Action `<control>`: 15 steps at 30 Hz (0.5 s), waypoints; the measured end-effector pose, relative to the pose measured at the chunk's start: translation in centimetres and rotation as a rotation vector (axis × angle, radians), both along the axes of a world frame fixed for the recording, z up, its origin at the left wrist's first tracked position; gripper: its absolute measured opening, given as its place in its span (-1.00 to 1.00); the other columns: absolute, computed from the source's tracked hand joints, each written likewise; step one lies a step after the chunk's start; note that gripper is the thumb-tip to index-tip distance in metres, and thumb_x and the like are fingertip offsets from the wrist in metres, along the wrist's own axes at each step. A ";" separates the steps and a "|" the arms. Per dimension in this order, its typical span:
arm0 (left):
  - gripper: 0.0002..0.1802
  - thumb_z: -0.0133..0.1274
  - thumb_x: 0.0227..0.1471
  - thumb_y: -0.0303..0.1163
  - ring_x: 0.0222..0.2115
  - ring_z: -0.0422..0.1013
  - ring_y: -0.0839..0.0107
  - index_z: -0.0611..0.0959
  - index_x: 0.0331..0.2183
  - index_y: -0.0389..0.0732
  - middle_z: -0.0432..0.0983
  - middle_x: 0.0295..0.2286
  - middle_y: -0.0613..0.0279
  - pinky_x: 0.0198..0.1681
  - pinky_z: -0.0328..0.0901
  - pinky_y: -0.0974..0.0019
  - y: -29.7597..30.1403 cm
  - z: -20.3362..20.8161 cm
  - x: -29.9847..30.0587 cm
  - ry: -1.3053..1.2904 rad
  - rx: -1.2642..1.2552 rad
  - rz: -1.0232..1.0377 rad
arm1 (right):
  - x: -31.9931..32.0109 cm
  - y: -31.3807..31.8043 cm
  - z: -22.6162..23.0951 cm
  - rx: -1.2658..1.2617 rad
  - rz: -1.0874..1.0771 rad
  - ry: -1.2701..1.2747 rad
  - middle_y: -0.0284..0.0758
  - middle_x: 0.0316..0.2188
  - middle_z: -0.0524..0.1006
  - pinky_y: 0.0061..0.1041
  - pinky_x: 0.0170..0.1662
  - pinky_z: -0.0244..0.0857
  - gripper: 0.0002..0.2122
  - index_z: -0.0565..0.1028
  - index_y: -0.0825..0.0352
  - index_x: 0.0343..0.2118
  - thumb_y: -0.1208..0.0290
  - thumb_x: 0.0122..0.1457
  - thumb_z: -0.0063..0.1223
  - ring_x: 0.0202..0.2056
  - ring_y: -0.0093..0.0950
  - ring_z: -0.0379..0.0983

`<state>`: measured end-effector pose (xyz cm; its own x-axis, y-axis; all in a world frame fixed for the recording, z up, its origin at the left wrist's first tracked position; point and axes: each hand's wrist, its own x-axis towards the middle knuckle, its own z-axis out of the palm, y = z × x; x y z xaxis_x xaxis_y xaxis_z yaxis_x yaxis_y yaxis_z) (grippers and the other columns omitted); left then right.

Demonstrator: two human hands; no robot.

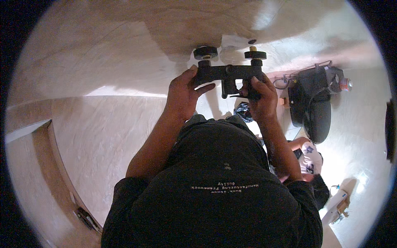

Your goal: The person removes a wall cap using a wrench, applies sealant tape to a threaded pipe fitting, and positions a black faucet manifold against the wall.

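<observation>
A black wall-mounted shower mixer is held up level in front of the pale wall, between both of my hands. My left hand grips its left end, with the thumb stretched out below the body. Around the right end my right hand is closed, its fingers partly hidden. A round black flange is at the left inlet, close to the wall. Beyond the right inlet sits another black flange, with a brass fitting showing past it. A dark hole in the wall lies just beyond that fitting, apart from it.
A black toilet stands at the right, with a hose and a red-and-white can beside it. Another person in a white shirt is low down at my right. A dark plastic bag lies below the mixer. At the left is a wall recess.
</observation>
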<state>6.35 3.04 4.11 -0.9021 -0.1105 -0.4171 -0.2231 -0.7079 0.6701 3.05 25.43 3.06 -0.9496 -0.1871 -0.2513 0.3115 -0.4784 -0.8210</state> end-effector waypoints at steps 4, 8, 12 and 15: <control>-0.63 0.03 0.23 -0.25 -0.11 0.53 0.03 0.54 -0.09 -0.36 0.58 -0.16 -0.06 0.06 0.43 -0.21 0.2 -0.7 0.1 0.050 -0.005 -0.041 | -0.3 0.9 -0.7 -0.017 0.014 0.021 -0.26 -0.40 0.50 -0.45 -0.29 0.34 -0.75 0.44 0.45 -0.10 0.40 0.23 0.02 -0.43 -0.45 0.42; -0.59 0.03 0.24 -0.23 -0.10 0.53 0.04 0.53 -0.06 -0.39 0.58 -0.16 -0.07 0.04 0.44 -0.18 0.2 -1.0 -0.1 0.100 -0.008 -0.056 | -0.7 1.4 -1.3 -0.077 0.039 0.015 -0.28 -0.41 0.50 -0.45 -0.31 0.37 -0.74 0.45 0.45 -0.09 0.39 0.25 0.03 -0.45 -0.46 0.44; -0.53 0.03 0.26 -0.11 -0.11 0.52 0.06 0.53 -0.02 -0.32 0.57 -0.19 -0.03 0.01 0.44 -0.14 0.4 -0.3 -0.6 0.038 -0.001 -0.062 | -0.9 1.6 -1.5 -0.109 0.056 -0.007 -0.30 -0.43 0.49 -0.46 -0.33 0.39 -0.73 0.45 0.46 -0.08 0.39 0.25 0.04 -0.46 -0.46 0.45; -0.51 0.03 0.26 -0.05 -0.12 0.51 0.07 0.54 -0.01 -0.26 0.56 -0.21 0.00 0.01 0.41 -0.17 0.1 -0.4 -1.4 -0.022 0.088 -0.089 | -1.0 1.7 -1.5 -0.102 0.057 0.000 -0.30 -0.43 0.50 -0.46 -0.34 0.39 -0.73 0.45 0.46 -0.07 0.40 0.25 0.05 -0.47 -0.47 0.44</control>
